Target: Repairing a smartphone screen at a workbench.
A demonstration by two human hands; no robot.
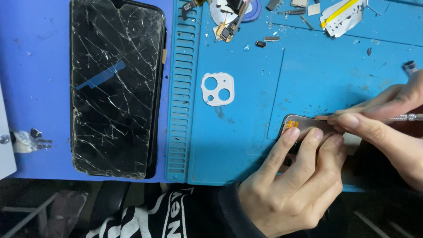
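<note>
My left hand [293, 180] presses its fingertips down on a small metal phone part [302, 122] with an orange flex connector, lying on the blue repair mat [246, 132]. From the right edge my right hand [387, 123] comes in, pinching a thin metal tool [407, 117] that lies across the same part. Most of the part is hidden under my fingers.
A black phone screen [115, 86] with badly cracked glass lies at the left. A white camera-lens frame [217, 89] sits mid-mat. Loose screws, flex cables and small metal pieces [341, 15] are scattered along the mat's top. A dark striped sleeve shows at the bottom.
</note>
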